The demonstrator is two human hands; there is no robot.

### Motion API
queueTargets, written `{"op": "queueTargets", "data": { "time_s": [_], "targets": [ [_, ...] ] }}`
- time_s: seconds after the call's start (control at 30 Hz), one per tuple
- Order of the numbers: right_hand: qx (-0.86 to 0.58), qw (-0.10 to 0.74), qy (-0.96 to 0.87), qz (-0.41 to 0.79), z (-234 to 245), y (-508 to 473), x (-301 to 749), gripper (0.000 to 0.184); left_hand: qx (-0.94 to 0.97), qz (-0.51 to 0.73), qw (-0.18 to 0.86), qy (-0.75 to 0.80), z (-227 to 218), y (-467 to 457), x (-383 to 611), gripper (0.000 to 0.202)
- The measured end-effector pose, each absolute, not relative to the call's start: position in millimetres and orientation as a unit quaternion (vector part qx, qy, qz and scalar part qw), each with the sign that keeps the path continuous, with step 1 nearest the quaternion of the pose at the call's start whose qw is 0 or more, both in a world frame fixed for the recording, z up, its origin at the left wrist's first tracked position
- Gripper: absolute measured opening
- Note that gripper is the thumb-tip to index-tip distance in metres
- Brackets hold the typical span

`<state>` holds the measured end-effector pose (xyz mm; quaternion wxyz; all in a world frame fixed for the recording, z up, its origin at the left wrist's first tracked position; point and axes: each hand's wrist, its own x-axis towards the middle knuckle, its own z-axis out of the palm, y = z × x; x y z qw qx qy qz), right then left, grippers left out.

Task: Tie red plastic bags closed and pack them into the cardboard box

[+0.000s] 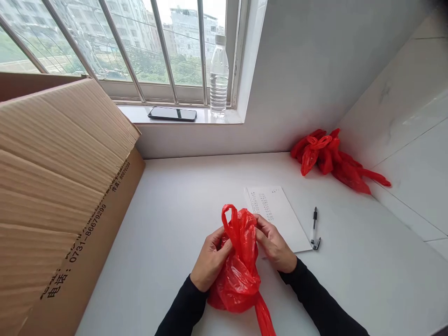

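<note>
A red plastic bag [240, 280] is bunched up near the front middle of the white table, with a loop handle sticking up at its top and another strip trailing towards me. My left hand [212, 259] pinches the bag's upper left side, thumb in front. On the other side, my right hand [275, 242] grips the bag's upper right edge between thumb and fingers. The bag looks filled, but its contents are hidden. Just beyond my right hand lies a white sheet or pad of paper [285, 219] with columns of handwriting.
An open cardboard box [101, 224] takes up the left side. A black-and-clear pen [314, 226] lies right of the paper. More red plastic bags [325, 156] are heaped in the back right corner. On the windowsill are a phone [172, 114] and a water bottle [219, 81].
</note>
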<state>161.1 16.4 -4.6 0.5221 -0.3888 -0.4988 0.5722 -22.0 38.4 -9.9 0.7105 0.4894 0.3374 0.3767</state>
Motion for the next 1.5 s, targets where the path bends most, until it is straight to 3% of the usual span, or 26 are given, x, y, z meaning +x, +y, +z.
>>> {"op": "queueTargets", "data": {
  "time_s": [0.17,0.43,0.67,0.83,1.03,1.27,1.5],
  "targets": [
    [-0.397,0.503,-0.499,0.584,-7.2,14.3,161.9,0.023,0.527,0.362,0.694,0.332,-10.0,37.2,-22.7,0.026],
    [-0.389,0.512,-0.486,0.592,-5.2,14.7,160.7,0.031,0.485,0.407,0.704,0.322,-14.3,35.4,-19.8,0.025],
    [-0.391,0.528,-0.468,0.591,-3.9,14.1,159.5,0.026,0.52,0.4,0.679,0.33,-13.8,33.3,-20.4,0.03],
    [-0.391,0.501,-0.483,0.602,-2.2,13.4,161.1,0.032,0.409,0.475,0.697,0.348,-16.7,33.0,-19.7,0.021],
    [-0.424,0.469,-0.502,0.59,-9.4,15.1,163.1,0.026,0.312,0.498,0.745,0.317,-14.1,37.0,-22.8,0.013],
    [-0.441,0.481,-0.496,0.573,-9.1,12.6,159.6,0.025,0.364,0.457,0.734,0.346,-20.5,38.5,-25.1,0.031],
    [-0.448,0.536,-0.439,0.564,-12.2,14.1,158.8,0.028,0.381,0.442,0.737,0.341,-15.3,41.1,-25.6,0.032]
  ]
}}
